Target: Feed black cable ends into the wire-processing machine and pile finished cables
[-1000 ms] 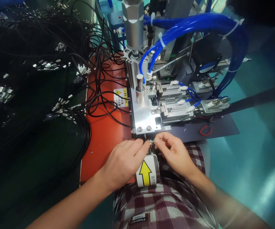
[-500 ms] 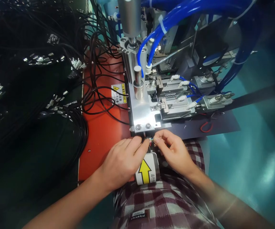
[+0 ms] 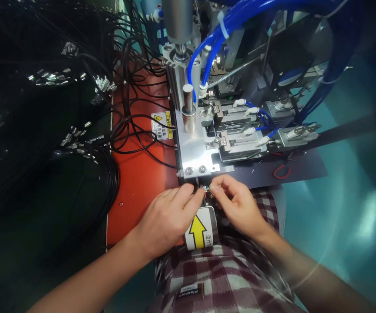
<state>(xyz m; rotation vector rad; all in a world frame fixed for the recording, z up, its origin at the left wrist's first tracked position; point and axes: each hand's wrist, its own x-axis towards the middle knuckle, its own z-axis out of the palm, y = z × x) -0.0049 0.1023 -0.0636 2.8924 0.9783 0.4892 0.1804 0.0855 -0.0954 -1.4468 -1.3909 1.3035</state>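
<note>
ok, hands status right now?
Left hand: fingers curled, tips at the wires; whether it grips them can't be told.
Right hand: closed, thumb and finger pinching the wires.

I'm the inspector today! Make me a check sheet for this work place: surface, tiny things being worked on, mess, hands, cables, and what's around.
Surface: red board, with a warning sticker beside the machine.
Job's things: thin coloured wires between the hands; fine details too small to tell.
Clutter: red loop lying on the dark plate.
Left hand: fingertips at the wires; its grip is hidden.
Right hand: thumb and finger pinched at the wires.
Cables: black cables looped over the red board; silver ends gathered at left.
Surroundings: machine with blue hoses; teal floor at right.
</note>
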